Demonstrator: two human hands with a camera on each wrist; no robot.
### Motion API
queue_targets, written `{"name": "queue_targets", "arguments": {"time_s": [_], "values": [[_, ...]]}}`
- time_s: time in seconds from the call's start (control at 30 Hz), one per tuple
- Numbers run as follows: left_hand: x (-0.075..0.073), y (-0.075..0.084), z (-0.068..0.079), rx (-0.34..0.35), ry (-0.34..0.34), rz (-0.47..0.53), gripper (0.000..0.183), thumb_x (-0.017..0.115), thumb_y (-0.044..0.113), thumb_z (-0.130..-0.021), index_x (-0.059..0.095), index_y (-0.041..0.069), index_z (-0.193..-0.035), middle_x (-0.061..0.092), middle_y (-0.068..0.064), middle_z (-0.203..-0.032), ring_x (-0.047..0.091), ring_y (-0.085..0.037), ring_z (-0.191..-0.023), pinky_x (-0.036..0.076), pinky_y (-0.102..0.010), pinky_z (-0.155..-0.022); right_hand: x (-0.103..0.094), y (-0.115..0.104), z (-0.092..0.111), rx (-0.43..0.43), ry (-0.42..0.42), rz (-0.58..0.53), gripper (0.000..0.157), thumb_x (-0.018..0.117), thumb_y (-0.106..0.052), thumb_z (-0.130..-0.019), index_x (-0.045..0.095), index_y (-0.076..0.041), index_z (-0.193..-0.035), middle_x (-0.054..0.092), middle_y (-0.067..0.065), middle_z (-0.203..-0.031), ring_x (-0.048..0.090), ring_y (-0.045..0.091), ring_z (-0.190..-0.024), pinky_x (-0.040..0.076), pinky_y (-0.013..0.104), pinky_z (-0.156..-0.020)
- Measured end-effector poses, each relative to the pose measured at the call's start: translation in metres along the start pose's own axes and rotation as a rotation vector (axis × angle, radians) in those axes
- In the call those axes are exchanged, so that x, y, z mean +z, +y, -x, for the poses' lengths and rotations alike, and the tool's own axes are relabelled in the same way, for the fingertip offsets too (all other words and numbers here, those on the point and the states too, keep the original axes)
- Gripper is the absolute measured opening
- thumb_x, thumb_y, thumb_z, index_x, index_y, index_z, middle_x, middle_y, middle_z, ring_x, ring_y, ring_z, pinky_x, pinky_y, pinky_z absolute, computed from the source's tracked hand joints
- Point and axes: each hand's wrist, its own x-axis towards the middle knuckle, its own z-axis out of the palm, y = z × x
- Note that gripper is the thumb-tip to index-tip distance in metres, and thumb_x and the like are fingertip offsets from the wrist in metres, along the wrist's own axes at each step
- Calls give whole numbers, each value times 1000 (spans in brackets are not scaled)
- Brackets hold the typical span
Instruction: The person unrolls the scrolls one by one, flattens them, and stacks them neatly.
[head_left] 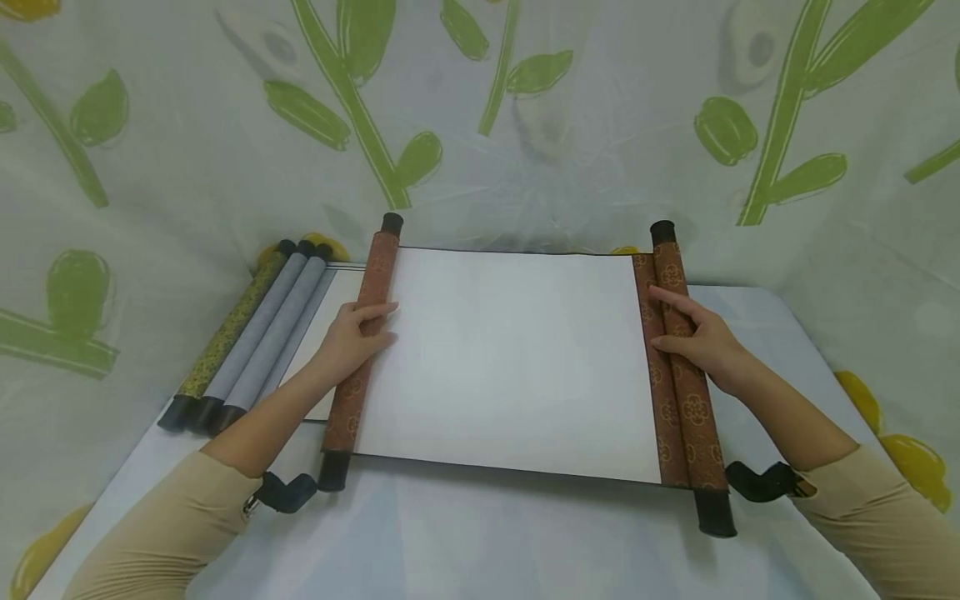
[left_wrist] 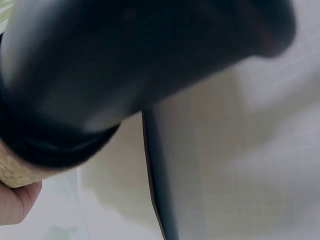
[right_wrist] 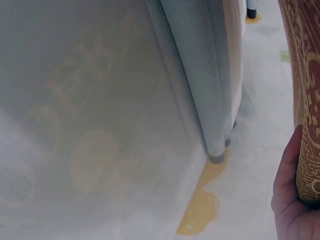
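A hanging scroll lies spread between my hands in the head view, its white sheet [head_left: 510, 367] bordered by brown flower-patterned rolls with black end knobs. My left hand [head_left: 348, 342] grips the left roll [head_left: 347, 412], with thumb and fingers over its inner edge. Around the right roll [head_left: 693, 417] my right hand [head_left: 705, 340] holds on, fingertips reaching onto the flat brown strip [head_left: 656, 392] beside it. The left wrist view is mostly filled by a black end knob [left_wrist: 100, 65]. Brown patterned fabric [right_wrist: 311, 100] rests against my right hand [right_wrist: 290, 215] in the right wrist view.
Left of the scroll lie a yellow-green patterned roll [head_left: 238, 329] and grey-blue rolls [head_left: 277, 325] with black ends. Another white sheet [head_left: 321, 407] shows partly under the left roll. A pale cloth covers the table [head_left: 525, 542]; a leaf-printed curtain [head_left: 600, 167] hangs behind.
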Motion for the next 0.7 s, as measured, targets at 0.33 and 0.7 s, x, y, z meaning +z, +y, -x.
{"name": "queue_targets", "arguments": {"time_s": [0.33, 0.7], "values": [[-2, -1, -1, -7, -39, -22, 55, 64, 13, -88, 46, 10, -140, 30, -29, -141, 31, -46, -131, 32, -61, -102, -2, 2, -1, -6, -6, 11, 77, 61, -2, -89, 19, -13, -152, 5, 16, -158, -6, 38, -143, 4, 63, -109], [-5, -7, -4, 15, -52, -27, 53, 45, 4, -91, 42, 11, -143, 26, -30, -141, 33, -42, -125, 34, -59, -101, -6, 7, -4, 12, -3, 30, 77, 62, -4, -89, 18, -14, -152, 5, 15, -158, -7, 38, -143, 3, 64, -109]]}}
